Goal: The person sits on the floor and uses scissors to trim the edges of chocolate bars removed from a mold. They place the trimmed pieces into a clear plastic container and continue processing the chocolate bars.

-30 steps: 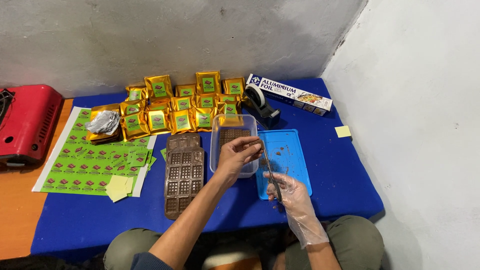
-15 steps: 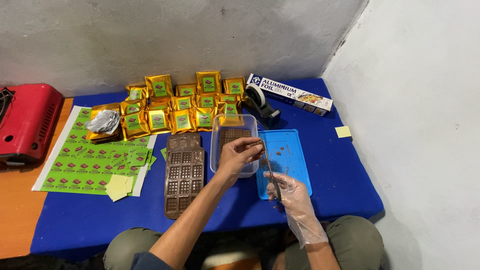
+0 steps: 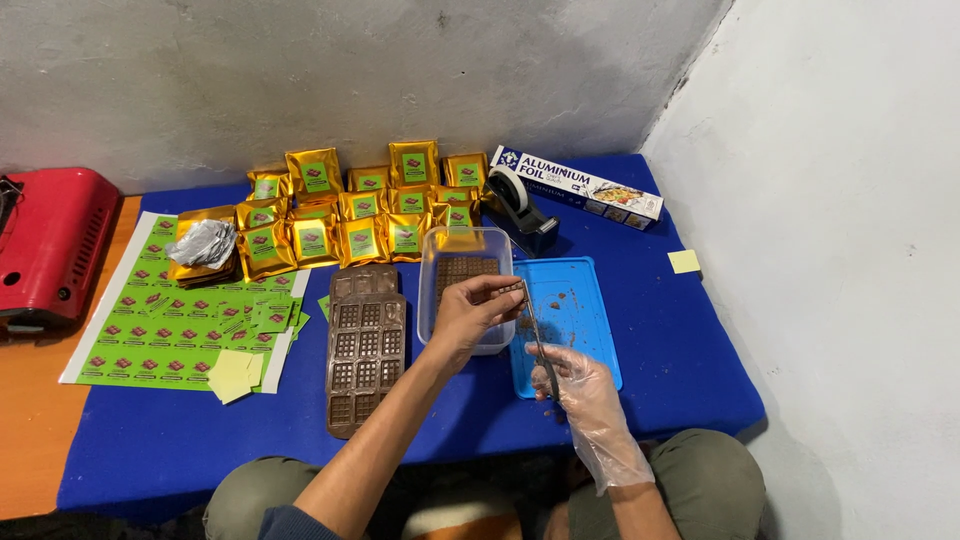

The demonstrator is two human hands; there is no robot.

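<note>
My bare left hand (image 3: 468, 312) hovers over a clear plastic container (image 3: 430, 300) and pinches a small brown chocolate piece (image 3: 504, 290) at its right rim. More chocolate bars (image 3: 462, 270) lie inside the container. My right hand (image 3: 578, 378), in a thin clear glove, grips the handle of a slim knife (image 3: 533, 330). The blade points up towards the held piece and reaches it. Both hands are above a blue tray (image 3: 590, 305) scattered with brown crumbs.
A brown chocolate mould (image 3: 365, 350) lies left of the container. Several gold pouches with green labels (image 3: 360, 210) line the back, with crumpled foil (image 3: 200, 243) on one. Green sticker sheets (image 3: 170, 320), yellow notes (image 3: 232, 375), a foil box (image 3: 580, 185), a tape dispenser (image 3: 522, 208) and a red appliance (image 3: 50, 245) surround them.
Almost nothing differs; both hands hold the same pose over the container and tray, with only a slight shift of the knife.
</note>
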